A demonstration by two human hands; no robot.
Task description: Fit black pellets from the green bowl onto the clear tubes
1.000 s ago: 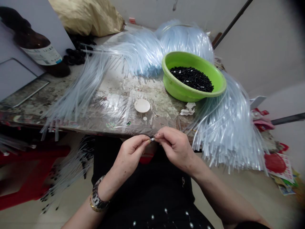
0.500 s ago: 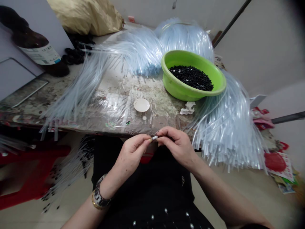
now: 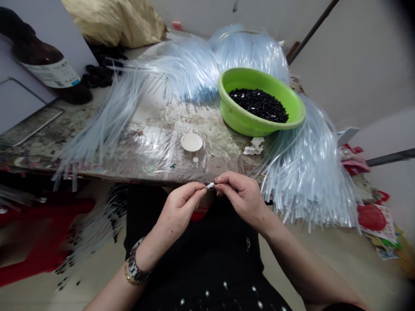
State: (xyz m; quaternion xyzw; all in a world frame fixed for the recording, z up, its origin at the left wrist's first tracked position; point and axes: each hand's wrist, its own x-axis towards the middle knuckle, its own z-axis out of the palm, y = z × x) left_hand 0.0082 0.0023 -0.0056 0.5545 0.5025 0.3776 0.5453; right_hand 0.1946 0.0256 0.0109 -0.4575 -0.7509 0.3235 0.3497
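Just off the table's front edge, my left hand [image 3: 183,205] and my right hand [image 3: 241,194] meet fingertip to fingertip. Between them shows a small white piece [image 3: 210,185], like a short ribbed plastic fitting, too small to name surely. My left thumb and forefinger pinch one end of it. At the other end, my right thumb and forefinger are closed on it; whether they hold a second part is hidden. Beyond the hands lies a small white dish [image 3: 191,142] on the table, with a small white disc [image 3: 195,160] in front of it.
A green basin [image 3: 259,125] of small black parts stands at right. Clear plastic tubes [image 3: 308,172] hang over the right edge; more tubes [image 3: 106,112] lie at left. A brown bottle [image 3: 48,65] stands back left. Crumpled paper [image 3: 253,149] lies near the basin. A red stool [image 3: 35,246] is below left.
The white piece shows a little more between my fingertips. Both hands keep almost the same place; the whole view has shifted slightly.
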